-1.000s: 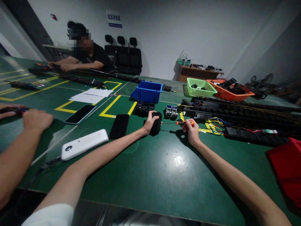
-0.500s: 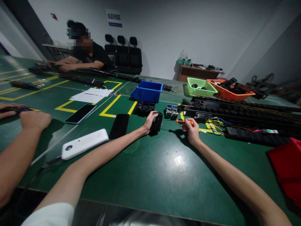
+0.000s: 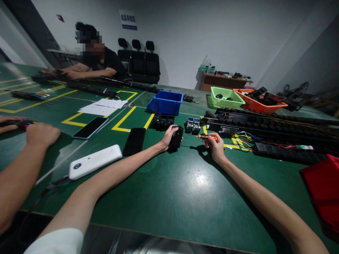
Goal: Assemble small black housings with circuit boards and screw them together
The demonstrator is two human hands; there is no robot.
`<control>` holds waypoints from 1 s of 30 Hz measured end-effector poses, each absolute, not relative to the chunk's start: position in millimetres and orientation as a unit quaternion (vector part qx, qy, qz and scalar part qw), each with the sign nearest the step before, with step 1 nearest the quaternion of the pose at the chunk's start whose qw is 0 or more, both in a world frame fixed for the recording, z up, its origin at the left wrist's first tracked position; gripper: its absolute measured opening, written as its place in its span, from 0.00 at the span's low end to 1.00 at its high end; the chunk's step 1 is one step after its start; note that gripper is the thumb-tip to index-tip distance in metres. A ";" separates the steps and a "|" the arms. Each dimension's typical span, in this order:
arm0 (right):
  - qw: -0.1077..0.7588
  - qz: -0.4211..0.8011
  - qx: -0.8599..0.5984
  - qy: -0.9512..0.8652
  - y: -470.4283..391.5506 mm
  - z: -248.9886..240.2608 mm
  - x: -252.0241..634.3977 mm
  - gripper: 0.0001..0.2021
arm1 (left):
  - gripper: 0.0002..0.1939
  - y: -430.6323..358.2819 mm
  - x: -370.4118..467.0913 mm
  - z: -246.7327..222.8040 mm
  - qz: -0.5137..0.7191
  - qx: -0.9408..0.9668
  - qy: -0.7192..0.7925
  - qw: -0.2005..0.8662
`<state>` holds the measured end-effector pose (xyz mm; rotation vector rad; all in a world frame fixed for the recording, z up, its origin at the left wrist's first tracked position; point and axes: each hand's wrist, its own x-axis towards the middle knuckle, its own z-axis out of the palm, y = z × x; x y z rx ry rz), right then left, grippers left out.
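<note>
My left hand is closed around a black part held over the green table. To its right, my right hand grips an orange-handled screwdriver, whose thin shaft points left toward the black part without touching it. Small silver and black modules sit just beyond the gap between my hands. Behind my left hand, several black modules stand in front of a blue bin.
A black phone, a blue-edged phone and a white device lie left. Green and orange baskets stand behind long black assemblies. Another person's hand is at left; a person leans over the far side.
The other person's hand at the left edge has shifted slightly right. My hands, the black part and the screwdriver have hardly moved.
</note>
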<state>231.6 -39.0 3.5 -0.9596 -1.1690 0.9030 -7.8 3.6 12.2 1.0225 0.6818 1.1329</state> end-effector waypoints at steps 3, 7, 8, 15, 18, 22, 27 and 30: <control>0.635 0.398 -0.417 -0.514 -39.0 3.0 231.7 0.11 | 0.23 3.9 -7.5 10.9 0.503 0.455 0.302 0.670; 0.635 0.398 -0.412 -0.518 -39.1 2.4 231.7 0.10 | 0.22 4.3 -7.1 9.9 0.505 0.461 0.298 0.666; 0.634 0.398 -0.413 -0.519 -39.2 2.5 231.6 0.10 | 0.22 4.2 -7.0 10.0 0.506 0.461 0.298 0.666; 0.629 0.399 -0.419 -0.520 -39.8 4.3 231.1 0.10 | 0.23 5.5 -6.7 8.1 0.504 0.458 0.296 0.670; 0.628 0.399 -0.420 -0.520 -39.8 4.6 231.4 0.11 | 0.24 6.7 -7.1 6.1 0.502 0.463 0.294 0.669; 0.627 0.399 -0.419 -0.522 -39.8 4.6 231.5 0.11 | 0.27 6.7 -7.3 5.5 0.497 0.466 0.294 0.671; 0.627 0.395 -0.432 -0.515 -38.9 3.9 231.8 0.12 | 0.30 7.0 -6.4 4.7 0.500 0.466 0.297 0.667; 0.630 0.394 -0.432 -0.511 -38.1 3.2 232.0 0.12 | 0.30 7.4 -5.5 3.1 0.511 0.475 0.290 0.655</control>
